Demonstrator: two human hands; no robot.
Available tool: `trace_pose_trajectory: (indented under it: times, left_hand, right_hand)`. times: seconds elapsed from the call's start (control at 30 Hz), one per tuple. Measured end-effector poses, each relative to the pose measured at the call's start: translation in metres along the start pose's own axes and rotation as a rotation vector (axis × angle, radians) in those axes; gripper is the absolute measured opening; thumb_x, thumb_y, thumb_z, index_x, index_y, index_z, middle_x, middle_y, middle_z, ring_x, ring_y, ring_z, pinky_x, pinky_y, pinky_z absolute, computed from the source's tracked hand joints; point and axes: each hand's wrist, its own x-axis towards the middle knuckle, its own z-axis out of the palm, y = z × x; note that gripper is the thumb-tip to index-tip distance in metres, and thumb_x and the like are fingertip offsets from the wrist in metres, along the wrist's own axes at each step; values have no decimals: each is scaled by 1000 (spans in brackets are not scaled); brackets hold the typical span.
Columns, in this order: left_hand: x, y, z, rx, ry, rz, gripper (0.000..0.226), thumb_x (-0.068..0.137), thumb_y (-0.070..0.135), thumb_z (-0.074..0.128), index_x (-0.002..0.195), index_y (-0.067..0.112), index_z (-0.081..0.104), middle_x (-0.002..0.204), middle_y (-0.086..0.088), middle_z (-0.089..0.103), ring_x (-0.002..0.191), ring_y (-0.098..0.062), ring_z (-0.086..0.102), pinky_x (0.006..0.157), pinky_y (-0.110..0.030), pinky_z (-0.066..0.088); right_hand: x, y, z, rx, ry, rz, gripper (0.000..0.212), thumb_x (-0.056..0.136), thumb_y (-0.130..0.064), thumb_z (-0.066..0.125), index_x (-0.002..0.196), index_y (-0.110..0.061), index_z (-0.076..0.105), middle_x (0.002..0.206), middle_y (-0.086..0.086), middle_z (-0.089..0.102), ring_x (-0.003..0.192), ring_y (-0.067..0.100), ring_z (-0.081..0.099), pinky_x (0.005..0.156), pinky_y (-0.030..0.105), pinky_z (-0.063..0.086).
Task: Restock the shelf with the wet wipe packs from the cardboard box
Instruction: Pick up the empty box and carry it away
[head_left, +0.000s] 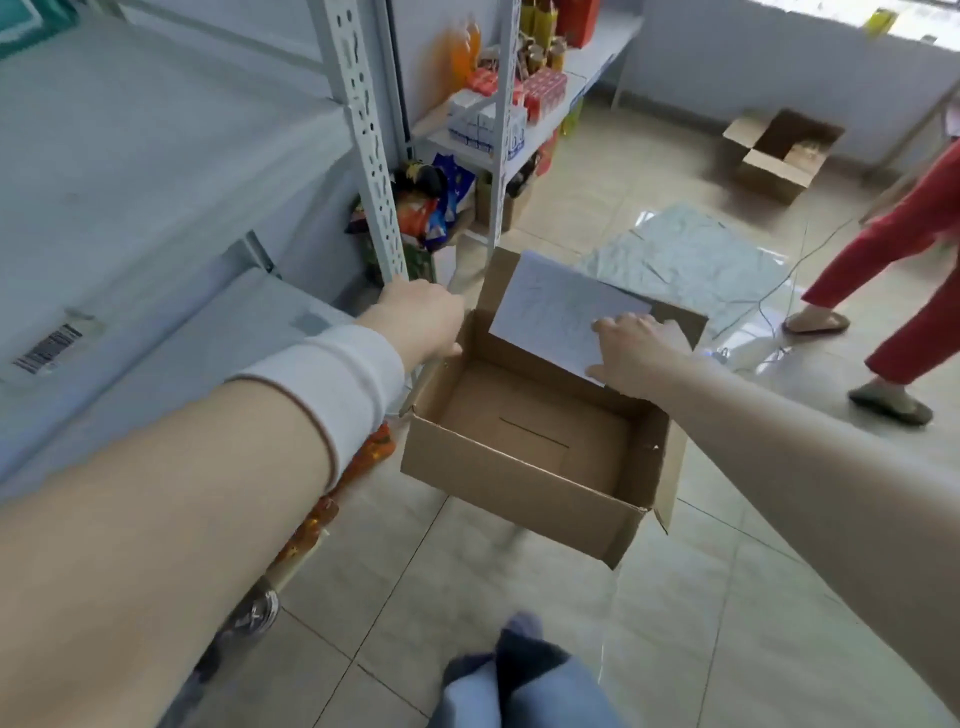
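Observation:
An open cardboard box (519, 488) hangs tilted in front of me over the tiled floor, and its inside is bare. My left hand (421, 317) grips the box's left rim, close to the white shelf upright (369, 145). My right hand (631, 353) holds a flat, pale wet wipe pack (545, 312) at the box's far right corner, fingers on top and thumb under its edge. Large pale packs with a barcode label (47, 348) fill the shelf on my left.
A person in red trousers (914, 249) and slippers walks at the right. A second open cardboard box (779, 150) stands at the back right. A crumpled plastic sheet (685, 254) and a thin cable lie on the floor. Snack bags (436, 202) and drink cartons (483, 124) fill the farther shelves.

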Motion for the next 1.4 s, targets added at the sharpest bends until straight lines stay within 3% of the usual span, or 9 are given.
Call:
trace_pose_trajectory:
  times: [0.17,0.37,0.57,0.67,0.8,0.97,1.07,1.17,1.4]
  left_hand:
    - [43,42,41,-34,-95,82,38,94,41,47,123,16,49,120,-9,60,111,-29,56,84,-38,45]
    - [100,80,96,-279,-167,4,40,93,34,50,129,16,48,124,-7,60,112,-28,57,91,-38,45]
    - [136,94,149,-403,-314,-41,46,93,34,50,135,18,42,131,-5,55,119,-25,53,96,-37,41]
    - [161,87,173,-495,-310,-87,51,92,33,53,138,17,39,134,-6,53,122,-25,50,98,-38,42]
    - [221,70,229,-701,-297,-301,69,89,31,58,146,12,24,147,-13,37,136,-29,34,110,-42,33]
    - [302,40,309,-831,-347,-574,86,87,35,60,149,6,8,153,-19,20,142,-35,19,116,-47,21]
    - [332,35,335,-923,-365,-605,76,90,36,57,147,6,18,151,-18,29,139,-34,28,112,-45,26]
    - [340,36,347,-1015,-339,-599,51,95,32,49,138,9,38,139,-15,48,128,-35,44,104,-43,35]
    - [341,37,362,-977,-246,-625,41,99,30,40,129,5,51,129,-20,56,120,-39,51,101,-46,40]
  right_hand:
    - [7,40,83,99,-165,130,55,91,-42,51,135,-13,41,131,11,51,123,31,47,101,47,40]
    - [30,76,166,286,-328,350,53,93,-42,47,138,-14,39,134,10,49,125,29,46,103,46,38]
    - [52,82,221,440,-428,450,50,94,-36,48,137,-12,39,138,10,45,130,28,40,107,44,34]
    - [70,85,245,637,-373,550,51,94,-30,50,139,-9,38,144,12,39,133,27,38,109,39,34]
    - [107,96,293,817,-174,792,62,91,-18,54,144,-2,26,149,18,30,140,29,27,113,37,24]
    - [163,127,353,890,-75,1108,81,89,-26,60,148,1,11,155,18,16,144,28,14,116,36,15]
    - [187,141,383,935,-93,1183,69,92,-34,54,145,0,25,149,19,32,138,33,30,112,39,24]
    - [197,144,395,996,-69,1164,44,94,-34,49,127,-5,49,126,17,58,117,36,52,96,40,40]
    - [207,142,400,950,-32,1225,38,98,-26,43,118,3,57,119,28,60,111,44,53,92,42,41]
